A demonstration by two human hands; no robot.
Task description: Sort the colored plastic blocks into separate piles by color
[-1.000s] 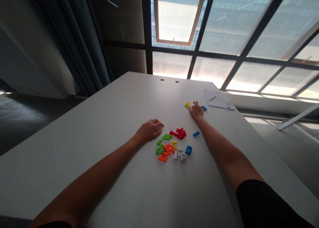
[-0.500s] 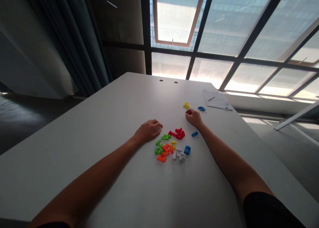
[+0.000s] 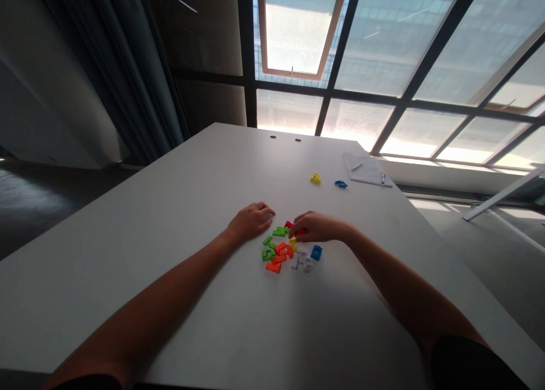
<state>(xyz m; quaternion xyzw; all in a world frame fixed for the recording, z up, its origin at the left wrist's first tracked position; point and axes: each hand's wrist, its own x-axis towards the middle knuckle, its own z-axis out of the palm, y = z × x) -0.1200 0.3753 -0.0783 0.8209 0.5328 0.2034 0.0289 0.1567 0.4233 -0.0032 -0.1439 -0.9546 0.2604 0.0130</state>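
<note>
My left hand [image 3: 251, 222] lies on the white table [image 3: 204, 299], open and holding nothing, just left of a group of small coloured plastic pieces. Curled over the group, my right hand [image 3: 319, 226] has its fingertips closed at a small yellow piece [image 3: 293, 245], which still sits among the others. Green pieces [image 3: 268, 255] lie on the left, orange pieces [image 3: 279, 259] in the middle, white pieces [image 3: 303, 261] and a blue piece [image 3: 316, 252] on the right. The right hand mostly covers the red pieces [image 3: 288, 225].
Farther back lie a yellow cluster [image 3: 315, 179] and a blue cluster [image 3: 341, 184], apart from the group. Paper sheets [image 3: 368, 169] with a pen on them are near the right edge. Two round holes are at the table's far end, before large windows.
My right hand has come back from beside the far yellow cluster to the near group, and now covers red pieces and a small blue one. My left hand stays in place.
</note>
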